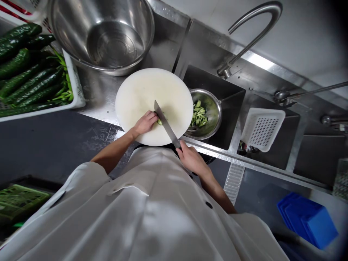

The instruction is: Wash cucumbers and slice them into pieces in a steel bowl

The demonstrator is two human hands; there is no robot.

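Observation:
On the round white cutting board [138,87], my left hand [146,122] has its fingers curled over a small piece of cucumber [159,122]. My right hand [191,158] grips the handle of a kitchen knife [170,130]. The long blade slants up and left across the board, right beside the cucumber piece and my left fingertips. My left fingers hide part of the cucumber. Just right of the board, a metal bowl [216,121] holds cut cucumber pieces [199,114]; the board covers its left edge.
A large steel basin [122,67] stands behind the board. At left, a white crate [77,90] holds whole cucumbers [32,85] and green peppers [65,87]. Sinks run to the right, with a faucet [261,34] and a white perforated basket [266,128]. Blue containers [307,219] are lower right.

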